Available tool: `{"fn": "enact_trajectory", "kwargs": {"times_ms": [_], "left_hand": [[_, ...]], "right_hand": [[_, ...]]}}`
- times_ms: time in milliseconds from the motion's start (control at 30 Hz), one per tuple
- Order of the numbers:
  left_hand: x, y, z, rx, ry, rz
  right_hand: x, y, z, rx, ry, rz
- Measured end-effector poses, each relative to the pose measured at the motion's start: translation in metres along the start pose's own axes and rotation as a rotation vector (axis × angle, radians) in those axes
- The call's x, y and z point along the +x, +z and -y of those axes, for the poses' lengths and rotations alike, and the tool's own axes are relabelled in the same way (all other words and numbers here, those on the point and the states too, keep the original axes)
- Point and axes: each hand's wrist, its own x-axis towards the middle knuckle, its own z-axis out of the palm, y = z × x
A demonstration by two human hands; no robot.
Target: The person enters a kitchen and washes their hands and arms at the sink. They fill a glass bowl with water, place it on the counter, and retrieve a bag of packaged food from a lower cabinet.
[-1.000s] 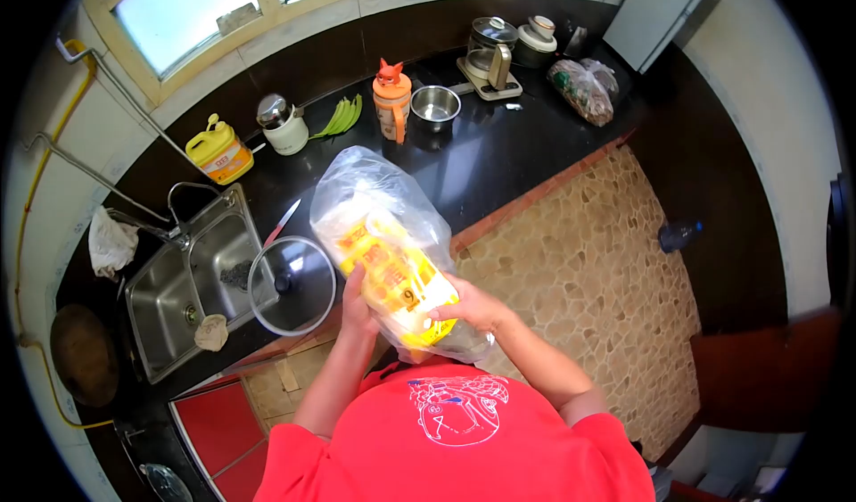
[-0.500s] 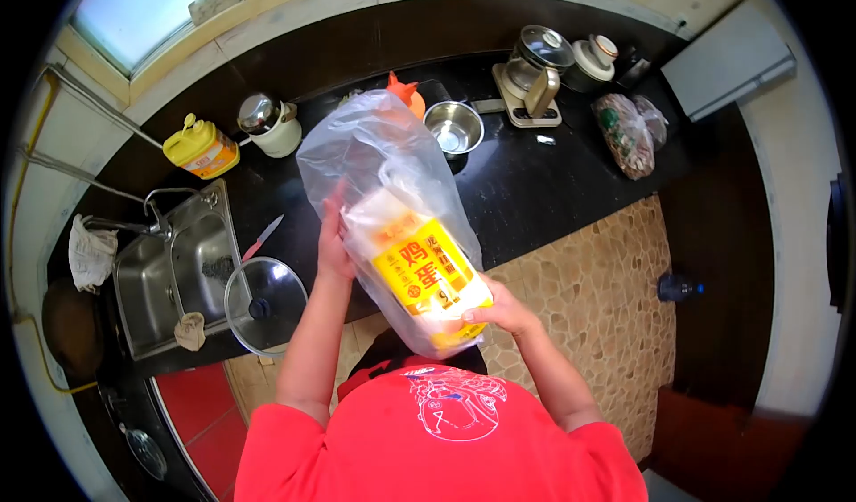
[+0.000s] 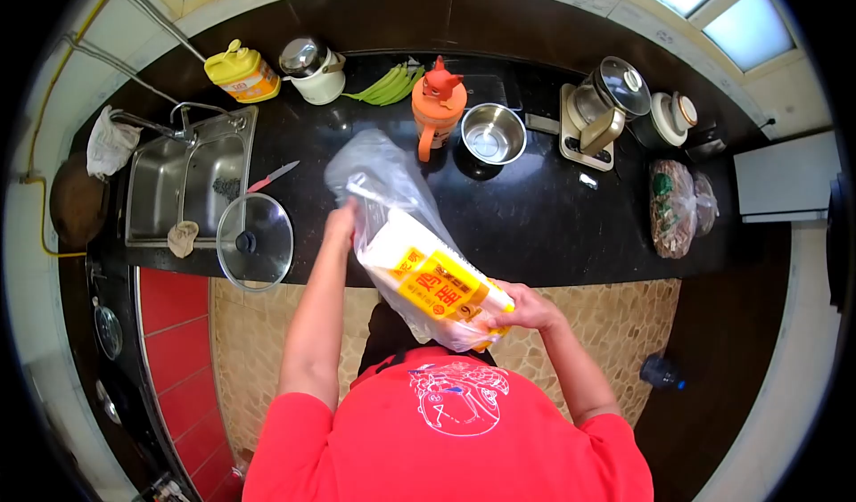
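A white egg carton (image 3: 432, 285) with a yellow label and red characters lies tilted in a clear plastic bag (image 3: 382, 174), held in front of my body near the counter's front edge. My left hand (image 3: 341, 226) is closed on the bag's side, its fingertips partly hidden behind the plastic. At the carton's lower right end, my right hand (image 3: 528, 308) grips it with the thumb on top. I cannot tell whether plastic lies between that hand and the carton. The bag's loose end droops over the black counter (image 3: 312, 159).
Behind the bag stand an orange cup (image 3: 437, 114), a steel pot (image 3: 493, 134) and green bananas (image 3: 390, 85). Leftward are a glass lid (image 3: 255, 241), a knife (image 3: 274, 176) and a sink (image 3: 218, 168). An electric kettle (image 3: 596, 110) and a filled bag (image 3: 671, 208) sit at right.
The carton has tilted further toward horizontal, its lower end swinging right with my right hand. The bag's loose end has sunk lower, uncovering the orange cup and bananas. The camera view has shifted.
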Motion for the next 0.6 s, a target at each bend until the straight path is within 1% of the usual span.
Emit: {"fn": "enact_trajectory", "kwargs": {"times_ms": [33,67,100,133,167,200,233,267,300,333,367,433,467,500,533,567,600], "left_hand": [[0.022,-0.013,0.02,-0.124,0.019,-0.055],[0.015,-0.015,0.02,-0.113,-0.018,-0.154],[0.022,-0.019,0.039,-0.127,-0.022,-0.167],[0.04,-0.027,0.067,0.251,0.1,-0.101],[0.046,-0.032,0.082,0.635,0.224,-0.033],[0.021,-0.023,0.079,0.556,0.095,-0.008],[-0.01,-0.01,0.075,0.477,-0.034,0.021],[-0.023,-0.007,0.077,0.478,-0.032,0.016],[-0.032,-0.005,0.082,0.242,-0.117,-0.079],[-0.04,-0.003,0.085,0.002,-0.199,-0.171],[-0.038,-0.006,0.091,-0.003,-0.196,-0.174],[-0.025,-0.017,0.103,-0.443,-0.124,-0.295],[-0.027,-0.02,0.096,-0.521,-0.07,-0.272],[-0.033,-0.02,0.084,-0.53,-0.067,-0.277],[-0.038,-0.019,0.072,-0.567,0.077,-0.171],[-0.047,-0.014,0.055,-0.596,0.219,-0.063],[-0.049,-0.014,0.055,-0.597,0.218,-0.064]], "right_hand": [[-0.002,-0.003,0.0,-0.006,0.003,0.01],[-0.005,-0.005,-0.001,0.046,-0.004,-0.001],[-0.009,-0.007,-0.001,0.097,-0.011,-0.009],[-0.01,-0.008,-0.007,0.088,-0.01,0.007],[-0.01,-0.008,-0.018,0.136,-0.05,-0.069],[-0.007,-0.009,-0.024,0.189,-0.091,-0.146],[-0.003,-0.011,-0.025,0.187,-0.098,-0.138],[-0.001,-0.011,-0.026,0.222,-0.152,-0.164],[0.0,-0.01,-0.025,0.258,-0.204,-0.192],[0.001,-0.011,-0.022,0.284,-0.213,-0.197],[0.0,-0.013,-0.02,0.28,-0.215,-0.192],[-0.001,-0.022,-0.016,0.231,-0.154,-0.146],[-0.001,-0.03,-0.011,0.222,-0.155,-0.137],[-0.001,-0.04,-0.004,0.152,-0.116,-0.04],[0.001,-0.046,0.002,0.085,-0.077,0.054],[0.002,-0.048,0.009,0.087,-0.044,0.109],[0.002,-0.048,0.008,0.087,-0.042,0.11]]}}
